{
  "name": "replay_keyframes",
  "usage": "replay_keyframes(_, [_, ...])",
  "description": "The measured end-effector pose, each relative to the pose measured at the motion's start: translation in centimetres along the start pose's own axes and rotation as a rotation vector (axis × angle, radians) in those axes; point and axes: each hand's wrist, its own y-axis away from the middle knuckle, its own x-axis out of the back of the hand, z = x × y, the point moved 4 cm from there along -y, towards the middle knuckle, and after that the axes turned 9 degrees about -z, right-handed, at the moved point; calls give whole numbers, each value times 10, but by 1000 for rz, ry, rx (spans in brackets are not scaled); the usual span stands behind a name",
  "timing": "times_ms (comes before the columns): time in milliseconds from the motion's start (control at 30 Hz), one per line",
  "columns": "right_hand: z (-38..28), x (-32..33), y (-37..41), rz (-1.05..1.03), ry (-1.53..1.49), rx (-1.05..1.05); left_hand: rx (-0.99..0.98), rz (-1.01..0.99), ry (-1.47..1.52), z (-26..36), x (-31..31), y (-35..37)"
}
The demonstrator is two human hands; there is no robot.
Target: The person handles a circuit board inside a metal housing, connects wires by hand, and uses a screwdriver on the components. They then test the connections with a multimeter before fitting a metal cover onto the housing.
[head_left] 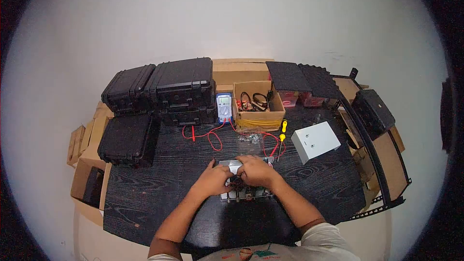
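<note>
Left hand (211,181) and right hand (257,171), fingers curled; pinch unclear; seemingly adjusting near silvery rectangular panel (234,169); steadiness needed next.

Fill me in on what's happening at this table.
A person has both bare hands on a wired assembly at the table's near side: the left hand at its left, the right hand across its top. Their fingertips hide the exact contact. Beyond it, a multimeter stands beside a cardboard box of cables. A yellow screwdriver and a white box sit to the right.
</note>
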Motion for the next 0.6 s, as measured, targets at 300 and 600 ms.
replay_keyframes(300, [-7,6,3,-41,-26,-40,-33,-2,121,9,42,13])
replay_keyframes(600, [-13,48,21,-35,-236,74,-61,273,212,-21,10,4])
